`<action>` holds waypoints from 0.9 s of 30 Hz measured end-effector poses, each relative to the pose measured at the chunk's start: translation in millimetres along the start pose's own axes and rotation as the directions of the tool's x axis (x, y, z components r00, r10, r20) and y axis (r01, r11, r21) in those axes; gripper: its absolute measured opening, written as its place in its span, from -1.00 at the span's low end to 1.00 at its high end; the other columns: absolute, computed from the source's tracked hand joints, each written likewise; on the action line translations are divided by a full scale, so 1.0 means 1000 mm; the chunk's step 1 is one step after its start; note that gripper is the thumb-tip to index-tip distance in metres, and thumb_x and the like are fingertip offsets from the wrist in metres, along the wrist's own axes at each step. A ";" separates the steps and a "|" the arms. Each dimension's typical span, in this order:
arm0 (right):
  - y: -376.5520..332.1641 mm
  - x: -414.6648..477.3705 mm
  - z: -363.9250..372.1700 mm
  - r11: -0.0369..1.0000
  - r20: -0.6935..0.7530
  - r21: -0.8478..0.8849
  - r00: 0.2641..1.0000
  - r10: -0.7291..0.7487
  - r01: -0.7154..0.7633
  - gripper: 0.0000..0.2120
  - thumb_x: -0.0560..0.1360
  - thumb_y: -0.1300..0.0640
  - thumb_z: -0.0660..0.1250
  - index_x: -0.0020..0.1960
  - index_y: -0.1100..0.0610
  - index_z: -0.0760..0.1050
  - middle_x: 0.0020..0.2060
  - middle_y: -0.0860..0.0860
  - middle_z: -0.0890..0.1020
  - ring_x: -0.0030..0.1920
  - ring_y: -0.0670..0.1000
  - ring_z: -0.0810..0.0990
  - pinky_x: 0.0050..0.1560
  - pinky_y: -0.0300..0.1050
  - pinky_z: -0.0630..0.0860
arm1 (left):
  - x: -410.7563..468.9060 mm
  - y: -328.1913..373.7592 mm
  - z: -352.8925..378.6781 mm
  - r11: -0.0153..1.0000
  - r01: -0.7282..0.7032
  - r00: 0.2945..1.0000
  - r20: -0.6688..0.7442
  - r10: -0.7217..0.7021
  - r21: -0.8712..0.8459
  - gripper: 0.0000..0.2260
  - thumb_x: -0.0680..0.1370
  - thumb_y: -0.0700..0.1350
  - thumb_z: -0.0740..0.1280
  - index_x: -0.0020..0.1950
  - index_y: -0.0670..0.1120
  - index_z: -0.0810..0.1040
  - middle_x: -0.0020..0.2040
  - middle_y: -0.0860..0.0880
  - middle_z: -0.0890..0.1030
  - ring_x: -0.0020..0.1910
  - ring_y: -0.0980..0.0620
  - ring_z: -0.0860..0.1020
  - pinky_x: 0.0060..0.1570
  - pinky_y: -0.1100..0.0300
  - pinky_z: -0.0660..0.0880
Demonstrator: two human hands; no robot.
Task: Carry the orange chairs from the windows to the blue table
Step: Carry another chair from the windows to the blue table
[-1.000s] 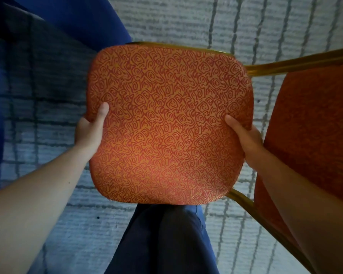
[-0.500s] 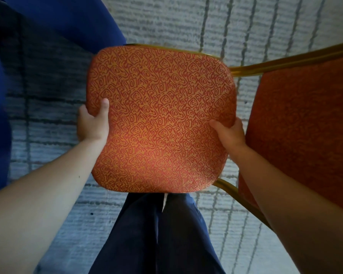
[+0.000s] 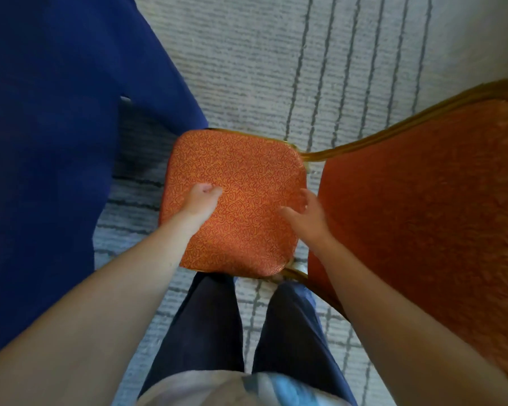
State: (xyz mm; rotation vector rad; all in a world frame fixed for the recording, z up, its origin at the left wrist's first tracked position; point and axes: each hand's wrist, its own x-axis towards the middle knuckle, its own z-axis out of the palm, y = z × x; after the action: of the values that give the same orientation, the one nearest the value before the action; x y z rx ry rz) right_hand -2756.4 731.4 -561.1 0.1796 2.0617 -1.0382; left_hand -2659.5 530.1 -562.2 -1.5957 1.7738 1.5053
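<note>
Orange chair (image 3: pixel 241 177) stands on the carpet (image 3: pixel 276 68), right in front of the person. Its seat (image 3: pixel 255 230) lies directly below both hands. Backrest (image 3: pixel 423 215) is off to the right, so the chair runs left to right across the view, with the seat front toward the blue table (image 3: pixel 56 142). Far-left seat corner meets the table's cloth edge in view; cannot tell if it touches.

Left hand (image 3: pixel 201 200) is over the left part of the seat, nearer the table, fingers loosely curled, gripping nothing. Right hand (image 3: pixel 305 215) is over the right seat edge, nearer the backrest, fingers spread, blurred, also holding nothing. Cannot tell if either palm touches the fabric.

Judgement: chair looks set down at the table. Any last push toward the table would go leftward, and the right hand is better placed for it.
</note>
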 end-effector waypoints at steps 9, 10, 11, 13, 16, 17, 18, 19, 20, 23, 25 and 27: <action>-0.021 -0.040 -0.056 0.939 0.201 -0.192 0.948 -0.247 0.286 -0.36 0.42 0.19 0.42 0.46 0.19 0.33 0.32 0.21 0.52 0.22 0.21 0.57 0.19 0.18 0.54 | -0.121 0.003 0.033 0.984 -0.091 0.976 -0.209 0.059 -0.150 -0.64 0.57 -0.06 0.32 0.31 -0.20 0.51 0.22 -0.16 0.57 0.20 -0.11 0.52 0.19 0.15 0.39; -0.026 -0.045 -0.063 0.924 0.232 -0.213 0.935 -0.267 0.316 -0.34 0.41 0.18 0.41 0.47 0.19 0.31 0.32 0.22 0.52 0.25 0.21 0.56 0.22 0.19 0.52 | -0.135 0.005 0.036 0.980 -0.093 0.970 -0.239 0.049 -0.177 -0.64 0.57 -0.05 0.33 0.31 -0.19 0.51 0.21 -0.16 0.58 0.19 -0.13 0.52 0.19 0.12 0.40; -0.030 -0.050 -0.070 0.913 0.261 -0.224 0.924 -0.281 0.341 -0.33 0.41 0.18 0.41 0.48 0.19 0.30 0.31 0.22 0.53 0.23 0.21 0.57 0.21 0.20 0.53 | -0.149 0.007 0.038 0.975 -0.103 0.964 -0.263 0.048 -0.198 -0.65 0.56 -0.05 0.33 0.30 -0.18 0.51 0.19 -0.15 0.59 0.17 -0.13 0.53 0.18 0.11 0.42; -0.040 -0.061 -0.083 0.882 0.310 -0.241 0.893 -0.325 0.405 -0.34 0.41 0.16 0.42 0.47 0.21 0.31 0.30 0.21 0.54 0.23 0.22 0.58 0.22 0.22 0.52 | -0.175 0.011 0.043 0.961 -0.149 0.946 -0.315 0.070 -0.234 -0.66 0.55 -0.04 0.34 0.27 -0.15 0.51 0.15 -0.16 0.60 0.14 -0.13 0.55 0.13 0.11 0.43; -0.050 -0.077 -0.101 0.824 0.370 -0.289 0.851 -0.373 0.487 -0.37 0.42 0.15 0.45 0.44 0.23 0.34 0.32 0.13 0.51 0.28 0.17 0.54 0.28 0.19 0.48 | -0.209 0.016 0.051 0.945 -0.196 0.924 -0.373 0.088 -0.262 -0.70 0.54 -0.01 0.35 0.22 -0.10 0.54 0.03 -0.12 0.63 0.03 -0.11 0.58 -0.04 0.14 0.44; -0.054 -0.081 -0.107 0.811 0.387 -0.297 0.840 -0.381 0.504 -0.40 0.41 0.15 0.46 0.41 0.22 0.37 0.29 0.12 0.54 0.24 0.16 0.56 0.26 0.19 0.50 | -0.218 0.018 0.054 0.937 -0.205 0.918 -0.387 0.084 -0.283 -0.71 0.53 0.00 0.35 0.20 -0.09 0.54 -0.05 -0.08 0.63 -0.03 -0.08 0.59 -0.10 0.15 0.45; -0.055 -0.083 -0.113 0.797 0.399 -0.314 0.834 -0.382 0.515 -0.42 0.41 0.15 0.47 0.38 0.21 0.40 0.25 0.14 0.57 0.21 0.17 0.58 0.24 0.18 0.52 | -0.225 0.019 0.058 0.931 -0.207 0.918 -0.389 0.078 -0.302 -0.72 0.53 0.00 0.35 0.19 -0.08 0.54 -0.12 -0.02 0.60 -0.11 -0.03 0.59 -0.15 0.15 0.46; -0.058 -0.086 -0.119 0.775 0.419 -0.339 0.823 -0.383 0.533 -0.44 0.40 0.13 0.47 0.36 0.20 0.43 0.22 0.16 0.59 0.18 0.19 0.60 0.22 0.16 0.53 | -0.233 0.021 0.061 0.923 -0.213 0.914 -0.398 0.074 -0.319 -0.73 0.53 0.01 0.35 0.18 -0.08 0.54 -0.15 0.02 0.58 -0.18 0.04 0.56 -0.21 0.18 0.45; -0.060 -0.088 -0.125 0.741 0.445 -0.372 0.808 -0.386 0.559 -0.48 0.39 0.11 0.47 0.32 0.19 0.47 0.17 0.16 0.62 0.13 0.18 0.62 0.19 0.14 0.55 | -0.240 0.022 0.066 0.922 -0.211 0.912 -0.404 0.066 -0.325 -0.75 0.53 0.01 0.35 0.15 -0.06 0.54 -0.12 0.04 0.58 -0.21 0.11 0.52 -0.23 0.22 0.42; -0.069 -0.090 -0.136 0.706 0.507 -0.377 0.771 -0.385 0.600 -0.62 0.39 0.14 0.48 0.17 0.14 0.51 0.07 0.07 0.67 0.02 0.06 0.66 0.12 0.06 0.59 | -0.254 0.025 0.073 0.918 -0.207 0.907 -0.418 0.051 -0.338 -0.80 0.53 0.04 0.35 0.11 0.01 0.52 -0.05 0.09 0.56 -0.16 0.20 0.49 -0.24 0.28 0.37; -0.072 -0.090 -0.142 0.701 0.531 -0.359 0.752 -0.390 0.616 -0.60 0.40 0.19 0.50 0.18 0.07 0.46 0.08 0.04 0.66 0.01 0.02 0.65 0.13 0.03 0.59 | -0.262 0.026 0.077 0.899 -0.214 0.902 -0.432 0.031 -0.382 -0.78 0.53 0.02 0.35 0.15 0.00 0.52 -0.09 0.10 0.55 -0.19 0.20 0.50 -0.31 0.31 0.39; -0.073 -0.090 -0.148 0.681 0.558 -0.360 0.732 -0.390 0.638 -0.54 0.39 0.20 0.51 0.23 0.07 0.45 0.08 0.02 0.65 0.02 0.01 0.64 0.13 0.00 0.58 | -0.274 0.025 0.085 0.893 -0.216 0.892 -0.452 0.015 -0.396 -0.78 0.55 0.01 0.34 0.16 -0.01 0.50 -0.08 0.08 0.55 -0.18 0.19 0.51 -0.31 0.34 0.44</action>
State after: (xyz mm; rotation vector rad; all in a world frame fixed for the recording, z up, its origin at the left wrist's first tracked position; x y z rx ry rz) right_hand -2817.0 810.5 -402.5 -0.9322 1.9085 -0.6761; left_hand -2624.7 740.0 -368.2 -2.2367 1.8729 1.8105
